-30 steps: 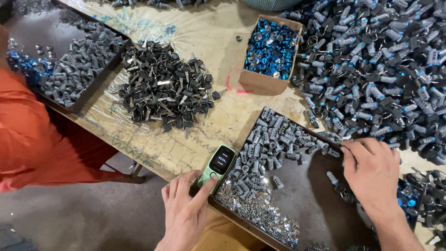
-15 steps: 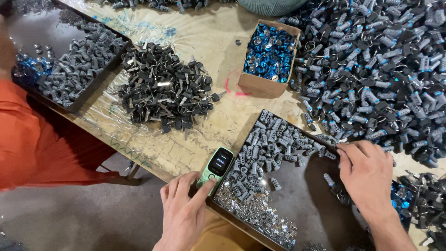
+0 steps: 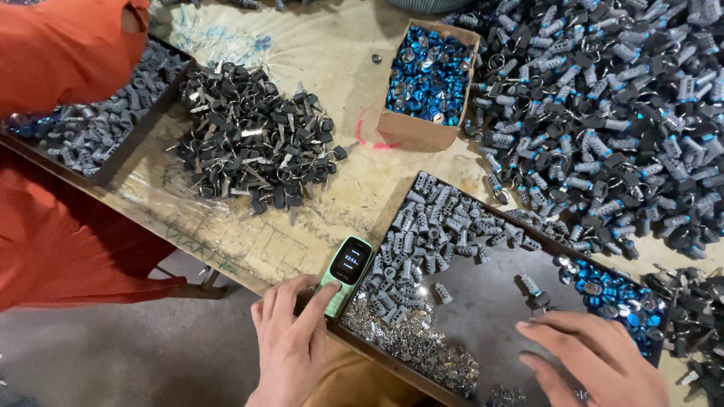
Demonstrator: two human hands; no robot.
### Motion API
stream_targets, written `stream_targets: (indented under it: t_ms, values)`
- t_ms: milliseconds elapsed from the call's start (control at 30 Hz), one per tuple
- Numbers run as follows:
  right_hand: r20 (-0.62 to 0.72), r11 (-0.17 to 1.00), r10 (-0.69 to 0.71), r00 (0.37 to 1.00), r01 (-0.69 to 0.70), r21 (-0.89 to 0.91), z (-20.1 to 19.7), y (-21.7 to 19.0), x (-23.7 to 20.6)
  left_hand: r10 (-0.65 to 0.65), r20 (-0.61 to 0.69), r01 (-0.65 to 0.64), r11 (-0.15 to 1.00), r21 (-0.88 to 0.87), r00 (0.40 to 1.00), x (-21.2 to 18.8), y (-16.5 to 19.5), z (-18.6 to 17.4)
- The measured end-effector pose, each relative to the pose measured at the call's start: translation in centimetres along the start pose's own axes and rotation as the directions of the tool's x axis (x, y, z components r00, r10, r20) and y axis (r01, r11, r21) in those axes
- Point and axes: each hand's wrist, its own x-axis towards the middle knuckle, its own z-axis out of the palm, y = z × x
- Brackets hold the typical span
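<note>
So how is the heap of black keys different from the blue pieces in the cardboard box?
The black keys lie loose in a spread heap on the bare table; the blue pieces sit contained in a cardboard box. The keys are dark and long, the blue pieces shiny and roundish. Neither is touched by a hand.

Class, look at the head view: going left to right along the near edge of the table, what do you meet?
Left hand touching the small green phone → grey plastic caps in the dark tray → right hand over the tray → blue discs in the tray's right corner.
</note>
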Motion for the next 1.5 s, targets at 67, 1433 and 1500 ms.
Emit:
stream_targets:
  t_ms: [67,1433,1500]
  values:
    - [0.114,0.991,0.131,0.985,-0.133,0.007,-0.6,1.1,-1.1,0.003,-0.002,-0.003,1.000,0.012,1.000,0.2,0.1,0.2]
    - [0.097,0.704,0.460,0.883,-0.429,0.567,6.1,-3.5,-3.2,0.050,0.284,0.162,0.722,-0.672,0.958,-0.8,10.5,6.3]
    - [0.119,0.769,0.473,0.873,-0.475,0.428,6.1,-3.7,-3.0,0.057,0.266,0.140,0.736,-0.662,0.962,-0.9,10.5,6.5]
